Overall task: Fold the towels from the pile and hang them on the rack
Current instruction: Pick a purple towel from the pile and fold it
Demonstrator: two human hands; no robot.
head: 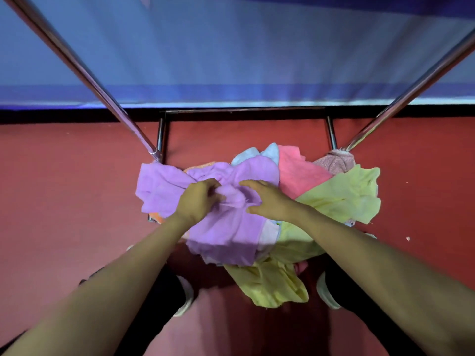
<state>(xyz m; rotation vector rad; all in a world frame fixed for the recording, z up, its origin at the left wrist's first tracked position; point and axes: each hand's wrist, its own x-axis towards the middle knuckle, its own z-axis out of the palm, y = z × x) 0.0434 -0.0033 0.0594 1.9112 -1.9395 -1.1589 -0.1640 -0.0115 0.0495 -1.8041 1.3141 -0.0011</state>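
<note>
— What's closest to me?
— A yellow towel [270, 286] spilling toward my feet. Past it, my left hand [198, 201] pinches a bunch of the topmost purple towel [226, 235]. My right hand [267, 201] lies flat on it, fingers spread.
— Beyond?
— A pink towel [295, 173], then the rack [83, 70].

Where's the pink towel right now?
Head view: the pink towel lies right of centre, between the purple towel and the yellow-green towel.

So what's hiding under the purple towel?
Other towels peek out round the purple towel: an orange towel at its left edge, a light blue towel behind, a yellow-green towel beneath its near-right corner. Whatever lies under its middle is covered.
</note>
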